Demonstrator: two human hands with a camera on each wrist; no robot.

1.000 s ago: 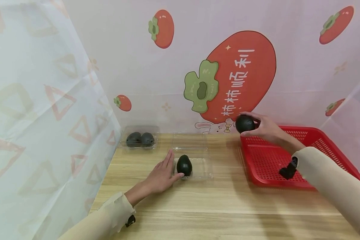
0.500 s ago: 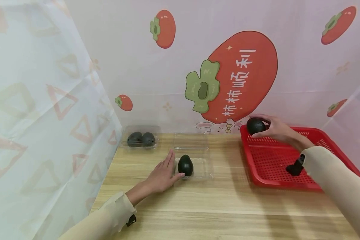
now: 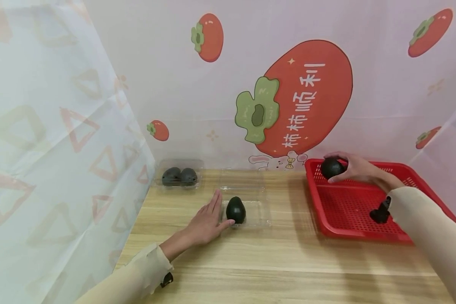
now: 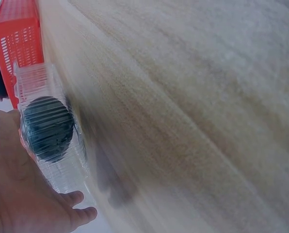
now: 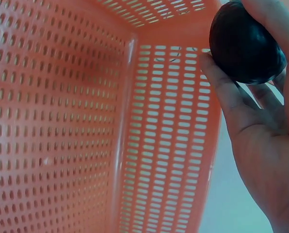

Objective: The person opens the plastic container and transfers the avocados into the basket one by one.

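My right hand [image 3: 355,168] holds a dark avocado [image 3: 332,169] between thumb and fingers, over the far left corner of the red plastic basket [image 3: 323,230]. In the right wrist view, the fingers wrap the avocado [image 5: 244,43] beside the basket's slotted wall [image 5: 168,121]. My left hand [image 3: 204,223] rests at the left side of an opened clear plastic container [image 3: 256,213], its fingers straight and thumb by the front edge. Another dark avocado [image 3: 235,210] stands in the container's left half. In the left wrist view, this avocado [image 4: 48,127] shows through the ribbed clear wall.
Behind the opened container lies its raised or folded-back clear lid [image 3: 242,179]. A second clear container [image 3: 198,164] at the back left holds two dark avocados [image 3: 180,176]. Printed cloth walls [image 3: 182,84] border the wooden table [image 3: 273,261] at the back and sides.
My right hand has moved right and a little lower with the avocado, from the basket's far left edge to over its inside corner. My left hand stays beside the container.
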